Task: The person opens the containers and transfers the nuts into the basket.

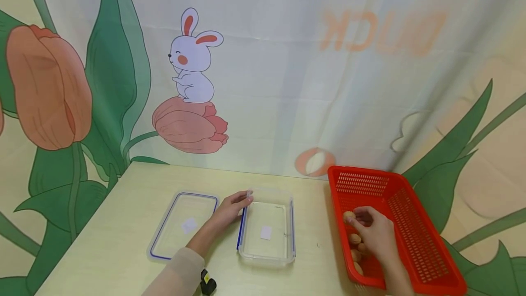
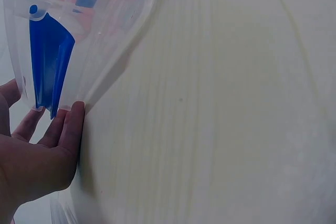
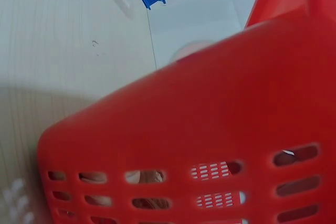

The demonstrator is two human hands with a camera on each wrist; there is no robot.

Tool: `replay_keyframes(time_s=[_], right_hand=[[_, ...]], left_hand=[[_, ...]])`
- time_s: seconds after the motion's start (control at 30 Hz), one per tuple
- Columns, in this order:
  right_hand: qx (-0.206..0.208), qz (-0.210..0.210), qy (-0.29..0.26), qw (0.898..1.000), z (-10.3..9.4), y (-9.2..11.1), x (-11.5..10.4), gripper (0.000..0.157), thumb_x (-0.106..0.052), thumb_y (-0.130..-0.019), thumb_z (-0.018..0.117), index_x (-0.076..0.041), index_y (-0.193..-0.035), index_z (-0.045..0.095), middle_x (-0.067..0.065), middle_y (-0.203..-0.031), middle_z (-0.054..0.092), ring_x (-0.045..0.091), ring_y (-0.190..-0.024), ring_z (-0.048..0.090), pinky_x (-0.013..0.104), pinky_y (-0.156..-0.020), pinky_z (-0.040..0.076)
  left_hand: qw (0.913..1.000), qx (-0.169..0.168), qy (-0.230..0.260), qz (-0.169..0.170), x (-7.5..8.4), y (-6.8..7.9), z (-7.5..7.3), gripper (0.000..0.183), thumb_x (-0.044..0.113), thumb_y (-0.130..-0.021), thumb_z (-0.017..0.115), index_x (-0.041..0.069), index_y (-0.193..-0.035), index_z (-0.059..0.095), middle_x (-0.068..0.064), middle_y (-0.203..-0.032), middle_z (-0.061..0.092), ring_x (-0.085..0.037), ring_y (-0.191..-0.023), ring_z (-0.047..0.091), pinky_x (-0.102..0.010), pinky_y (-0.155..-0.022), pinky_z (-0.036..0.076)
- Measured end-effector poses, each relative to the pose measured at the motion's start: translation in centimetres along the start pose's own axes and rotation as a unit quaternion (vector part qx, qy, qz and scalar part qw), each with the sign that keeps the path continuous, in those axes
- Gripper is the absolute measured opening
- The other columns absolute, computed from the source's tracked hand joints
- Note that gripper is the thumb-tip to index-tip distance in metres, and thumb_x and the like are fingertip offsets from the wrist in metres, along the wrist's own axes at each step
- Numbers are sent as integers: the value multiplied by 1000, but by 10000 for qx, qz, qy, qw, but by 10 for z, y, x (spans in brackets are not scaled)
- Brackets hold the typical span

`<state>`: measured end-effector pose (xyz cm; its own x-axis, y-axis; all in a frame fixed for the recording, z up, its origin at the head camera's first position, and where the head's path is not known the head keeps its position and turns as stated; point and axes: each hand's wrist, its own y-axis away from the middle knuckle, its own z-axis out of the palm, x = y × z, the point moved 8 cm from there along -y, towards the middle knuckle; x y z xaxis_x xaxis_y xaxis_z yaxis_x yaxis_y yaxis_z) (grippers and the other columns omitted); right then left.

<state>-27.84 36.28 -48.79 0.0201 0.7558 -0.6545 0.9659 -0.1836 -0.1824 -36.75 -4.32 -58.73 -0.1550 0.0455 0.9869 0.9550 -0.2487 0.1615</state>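
A clear plastic food container (image 1: 266,257) with blue side clips sits on the table, a white label on its floor. My left hand (image 1: 231,209) grips its far left corner; the left wrist view shows the fingers (image 2: 76,124) against the outer wall by a blue clip (image 2: 50,61). Inside the red basket (image 1: 415,209), near its left wall, my right hand (image 1: 376,232) pinches a walnut (image 1: 348,216) between thumb and fingers. Several more walnuts (image 1: 355,240) lie below it along that wall. In the right wrist view the basket wall (image 3: 210,108) hides the right hand.
Left of the container lies its clear lid (image 1: 172,223) with a blue seal, partly behind the left forearm. A small black and yellow object (image 1: 207,282) is beside the left sleeve. A printed curtain (image 1: 263,104) hangs behind the table.
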Motion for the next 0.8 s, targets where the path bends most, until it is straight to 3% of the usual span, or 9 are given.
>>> replay_keyframes(time_s=[0.17,0.37,0.53,0.8], right_hand=[[6,-25,35,10000,0,-1,2,36,-30,-95,83,-6,-120,73,10,-108,77,25,-97,73,20,-79,56],[-105,-8,-18,9999,3,0,2,41,-29,-95,83,-3,-124,70,13,-112,77,28,-101,73,35,-87,61],[-231,-15,-18,9997,5,0,1,40,-26,-96,82,-3,-126,69,12,-113,76,27,-102,72,32,-87,60],[-337,-29,-111,9994,5,3,-1,56,-52,-98,73,-5,-130,68,13,-118,75,28,-105,70,42,-91,61]], left_hand=[[10000,16,40,14,0,1,0,55,35,-108,63,6,-153,54,-23,-158,49,-43,-146,45,-66,-114,42],[10000,30,47,10,-1,1,0,55,34,-108,64,5,-154,53,-23,-158,49,-44,-146,46,-66,-113,42],[10000,51,64,-10,-1,2,0,54,34,-108,63,5,-153,53,-23,-158,49,-44,-146,46,-66,-113,43],[9999,52,106,6,-2,-1,0,53,32,-109,63,5,-153,54,-23,-157,50,-43,-146,45,-63,-113,44]])
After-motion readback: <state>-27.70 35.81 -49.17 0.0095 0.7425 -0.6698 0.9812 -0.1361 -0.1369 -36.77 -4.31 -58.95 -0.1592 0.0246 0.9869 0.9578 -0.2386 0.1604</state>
